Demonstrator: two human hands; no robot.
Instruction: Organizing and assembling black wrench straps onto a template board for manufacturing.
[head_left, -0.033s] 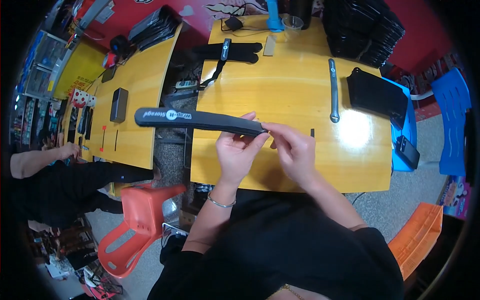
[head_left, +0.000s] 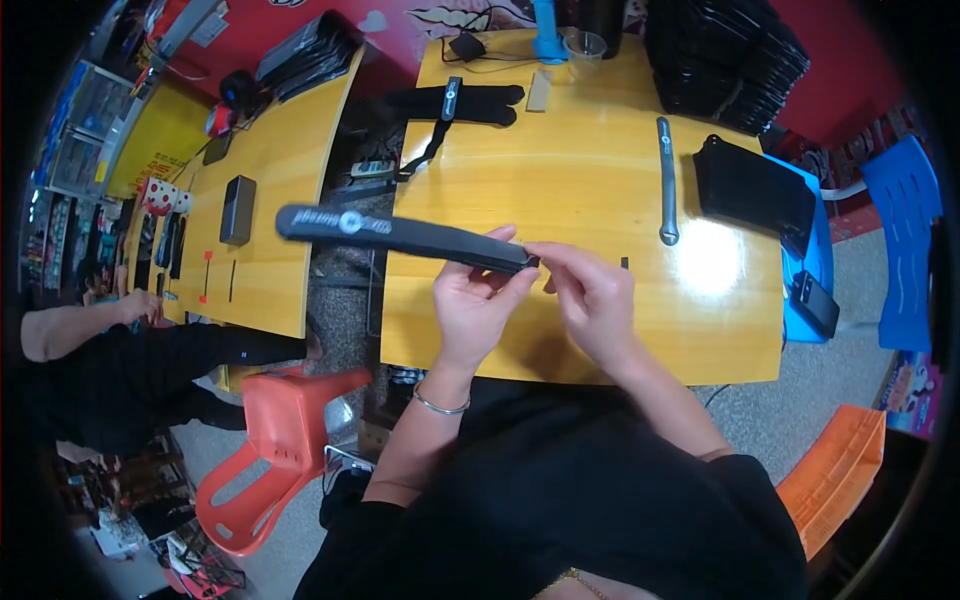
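One long, flat, round-tipped dark strap (head_left: 400, 236) was gripped near one end between the thumb and fingers of the left hand (head_left: 470, 308), its length extended leftward from them, while that same end was pinched by the fingertips of the right hand (head_left: 597, 302). Beyond the right fingers, one similar grey strap (head_left: 668, 185) was laid on a smooth, glossy, yellow table (head_left: 575, 190), with one stack of shiny black packages (head_left: 722, 65) piled farther away.

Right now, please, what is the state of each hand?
Left hand: closed, holding the dark strap near its end.
Right hand: partly closed at that same end; whether it grips cannot be told.
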